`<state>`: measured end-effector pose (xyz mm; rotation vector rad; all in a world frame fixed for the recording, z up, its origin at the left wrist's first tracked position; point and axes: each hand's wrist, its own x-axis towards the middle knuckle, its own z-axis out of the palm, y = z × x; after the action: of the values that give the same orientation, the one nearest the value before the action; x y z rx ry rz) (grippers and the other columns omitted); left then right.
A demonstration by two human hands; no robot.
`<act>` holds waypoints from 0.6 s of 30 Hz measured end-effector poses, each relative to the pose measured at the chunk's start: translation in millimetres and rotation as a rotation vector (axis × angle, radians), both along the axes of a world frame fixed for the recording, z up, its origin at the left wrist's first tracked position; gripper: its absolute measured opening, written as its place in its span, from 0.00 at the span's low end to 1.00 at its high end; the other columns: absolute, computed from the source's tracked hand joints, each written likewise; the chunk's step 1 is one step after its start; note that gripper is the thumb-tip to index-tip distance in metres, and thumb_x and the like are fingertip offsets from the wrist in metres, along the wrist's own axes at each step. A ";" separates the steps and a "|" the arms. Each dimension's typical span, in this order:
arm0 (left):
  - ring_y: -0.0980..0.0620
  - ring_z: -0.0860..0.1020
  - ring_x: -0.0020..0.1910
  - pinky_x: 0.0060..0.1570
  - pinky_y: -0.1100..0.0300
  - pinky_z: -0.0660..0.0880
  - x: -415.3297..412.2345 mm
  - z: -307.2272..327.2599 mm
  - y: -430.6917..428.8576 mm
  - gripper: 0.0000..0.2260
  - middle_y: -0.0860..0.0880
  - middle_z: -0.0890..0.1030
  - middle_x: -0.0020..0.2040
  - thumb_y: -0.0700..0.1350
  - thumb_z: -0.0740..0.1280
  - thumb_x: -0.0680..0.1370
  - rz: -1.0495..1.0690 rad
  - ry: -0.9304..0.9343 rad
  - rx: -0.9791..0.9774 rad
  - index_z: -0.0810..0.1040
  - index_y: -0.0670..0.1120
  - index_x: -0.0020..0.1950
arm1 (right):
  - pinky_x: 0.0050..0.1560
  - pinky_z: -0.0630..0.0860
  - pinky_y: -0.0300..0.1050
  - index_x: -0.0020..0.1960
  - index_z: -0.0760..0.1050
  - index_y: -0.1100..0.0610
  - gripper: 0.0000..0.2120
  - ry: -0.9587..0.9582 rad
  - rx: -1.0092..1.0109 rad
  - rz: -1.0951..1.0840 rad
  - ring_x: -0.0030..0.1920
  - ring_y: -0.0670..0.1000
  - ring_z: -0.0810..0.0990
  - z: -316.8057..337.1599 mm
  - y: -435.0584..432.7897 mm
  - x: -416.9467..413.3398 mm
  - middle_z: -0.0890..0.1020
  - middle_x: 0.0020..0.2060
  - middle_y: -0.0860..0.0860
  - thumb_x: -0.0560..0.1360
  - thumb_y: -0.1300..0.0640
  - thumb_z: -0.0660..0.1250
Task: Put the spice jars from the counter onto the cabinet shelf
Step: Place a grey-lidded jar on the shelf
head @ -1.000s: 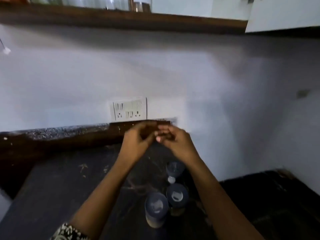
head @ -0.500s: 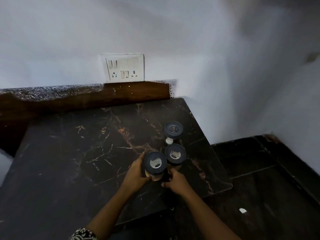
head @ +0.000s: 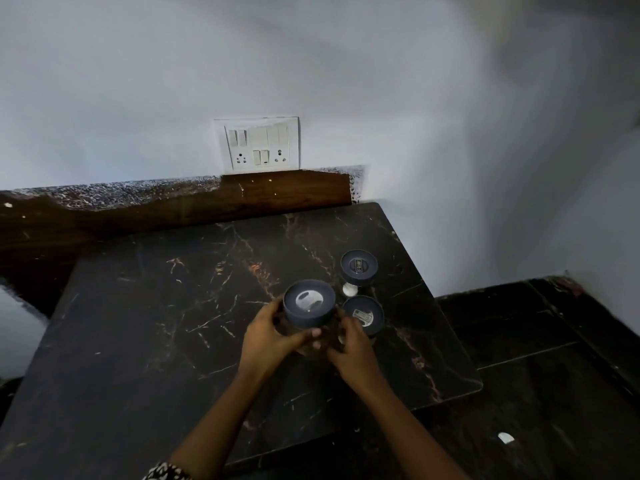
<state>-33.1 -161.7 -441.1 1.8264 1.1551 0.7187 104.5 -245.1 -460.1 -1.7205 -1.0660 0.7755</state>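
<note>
Head view shows the nearest spice jar [head: 309,303] at the right part of the counter [head: 145,323], held between left hand [head: 268,337] and right hand [head: 351,348] with fingers curled around its body, touching a second jar [head: 363,315], so lifting carelessly could knock over that neighbour.

Home kitchen corner: a dark, veined marble counter [head: 173,323] is meeting a white painted wall [head: 311,64], a wooden backsplash [head: 284,190] is lining its far edge, a switch-and-socket panel [head: 258,144] is sitting just above, and lidded spice jars [head: 358,265] are clustering near the counter's right edge, above dark floor tiles [head: 536,393].
</note>
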 end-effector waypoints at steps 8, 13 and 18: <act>0.62 0.76 0.50 0.45 0.66 0.74 7.9 104.5 7.2 0.37 0.56 0.78 0.55 0.67 0.71 0.58 0.020 -0.219 0.131 0.72 0.54 0.63 | 0.44 0.77 0.32 0.70 0.62 0.47 0.35 0.138 0.233 0.064 0.59 0.43 0.75 104.1 7.6 16.4 0.71 0.63 0.45 0.67 0.53 0.74; 0.57 0.82 0.46 0.45 0.59 0.80 16.4 169.5 5.5 0.25 0.56 0.82 0.50 0.61 0.75 0.62 -0.086 -0.387 0.095 0.76 0.57 0.56 | 0.57 0.78 0.44 0.67 0.63 0.39 0.34 0.311 0.277 0.259 0.60 0.46 0.77 158.2 12.6 31.9 0.74 0.63 0.44 0.66 0.50 0.75; 0.55 0.80 0.52 0.52 0.58 0.79 27.6 213.6 -1.9 0.24 0.51 0.81 0.55 0.62 0.68 0.67 -0.160 -0.418 0.101 0.74 0.55 0.59 | 0.51 0.80 0.40 0.62 0.70 0.44 0.26 0.337 0.441 0.222 0.53 0.44 0.82 201.8 16.9 36.0 0.81 0.53 0.44 0.66 0.56 0.73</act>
<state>-5.5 -163.6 -227.4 1.7185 0.7031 1.0203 140.6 -228.2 -258.3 -1.0700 -1.1025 0.8570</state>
